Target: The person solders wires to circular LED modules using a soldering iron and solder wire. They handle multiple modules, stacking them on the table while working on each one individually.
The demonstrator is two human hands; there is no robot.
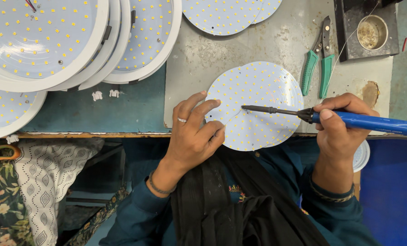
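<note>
the right hand [337, 125] is gripping a blue soldering iron [349, 119] like a pen, so its dark tip is reaching the middle of the round led boards [258, 102] overhanging the bench's near edge. the left hand [195, 132], fingers spread and holding nothing, is pressing the boards' left rim, apparently steadying them. green-handled pliers [317, 68] and a small tin [372, 33] are lying toward the far right corner, white lamp housings [53, 45] stacked at far left.
</note>
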